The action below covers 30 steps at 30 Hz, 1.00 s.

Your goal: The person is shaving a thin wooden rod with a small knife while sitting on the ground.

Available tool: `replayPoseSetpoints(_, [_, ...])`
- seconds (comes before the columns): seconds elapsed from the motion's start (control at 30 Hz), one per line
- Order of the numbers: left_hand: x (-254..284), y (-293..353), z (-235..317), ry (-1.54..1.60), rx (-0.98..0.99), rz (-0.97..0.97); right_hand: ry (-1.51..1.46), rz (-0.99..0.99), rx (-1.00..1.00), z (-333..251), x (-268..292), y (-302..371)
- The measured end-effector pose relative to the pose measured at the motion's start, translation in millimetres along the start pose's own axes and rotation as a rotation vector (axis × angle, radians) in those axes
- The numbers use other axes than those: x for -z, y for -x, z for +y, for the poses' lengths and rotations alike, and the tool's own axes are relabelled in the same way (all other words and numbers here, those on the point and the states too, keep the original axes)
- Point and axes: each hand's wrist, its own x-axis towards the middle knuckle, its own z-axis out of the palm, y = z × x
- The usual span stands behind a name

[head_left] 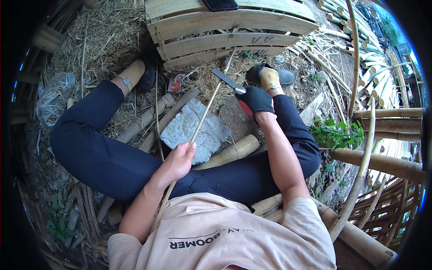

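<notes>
Bamboo strip in the head view, long, thin and pale, slants from beside the person's shirt, through the left hand, over the lower and upper-right edges of the grey stone, to near the bottom edge of the slatted crate; whether its far end touches the crate cannot be told. It should be light and springy, stiff along its length but quick to bend or whip at the ends, smooth enough to slide, and perhaps sharp along its edges or apt to split; a hold close to the worked stretch would steady it best. The bare left hand has its fingers wrapped around the strip, thumb along the top, forearm angled forward from a bent elbow. The gloved right hand reaches farther forward on a nearly straight arm, fingers closed around the handle of a knife, whose blade lies across the strip; how deeply it bites, if at all, is unclear.
</notes>
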Motion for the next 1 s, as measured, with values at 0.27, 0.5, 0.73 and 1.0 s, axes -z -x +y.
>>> replayPoseSetpoints(0.27, [-1.9,5.0,15.1,-0.012,0.021,-0.017,-0.045,-0.026,0.364,2.1,-3.6,9.6])
replayPoseSetpoints(0.5, [-5.7,4.2,14.1,-0.154,-0.063,0.043,-0.042,-0.008,0.013,8.8,-3.4,-2.8])
replayPoseSetpoints(0.73, [3.6,12.7,47.6,0.331,0.281,-0.116,0.023,0.136,0.491,-7.3,3.8,12.2])
replayPoseSetpoints(1.0, [0.0,8.7,48.7,0.395,0.274,-0.135,-0.237,0.302,-0.043,37.1,-31.0,-8.5])
